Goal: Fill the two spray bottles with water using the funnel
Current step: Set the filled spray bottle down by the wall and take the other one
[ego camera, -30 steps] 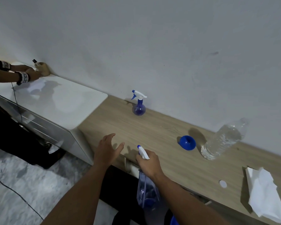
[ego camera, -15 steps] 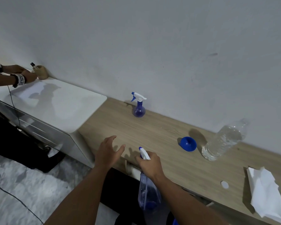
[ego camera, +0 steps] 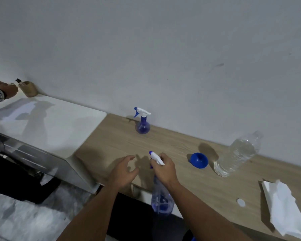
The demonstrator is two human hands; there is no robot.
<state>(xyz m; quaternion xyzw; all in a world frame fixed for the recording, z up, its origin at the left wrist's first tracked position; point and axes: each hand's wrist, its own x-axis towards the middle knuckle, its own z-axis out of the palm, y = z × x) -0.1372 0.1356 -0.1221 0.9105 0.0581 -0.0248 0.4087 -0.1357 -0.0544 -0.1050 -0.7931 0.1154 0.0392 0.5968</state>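
Right hand (ego camera: 163, 168) grips the spray bottle (ego camera: 162, 199) by its neck at the tabletop's (ego camera: 189, 186) front edge — left hand (ego camera: 122, 171) beside it, fingers loosely apart.

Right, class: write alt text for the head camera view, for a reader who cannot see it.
A person's right hand grips the trigger head of a blue spray bottle held at the front edge of a wooden counter, the left hand open beside it. On the counter stand a second spray bottle, a blue funnel and a water bottle.
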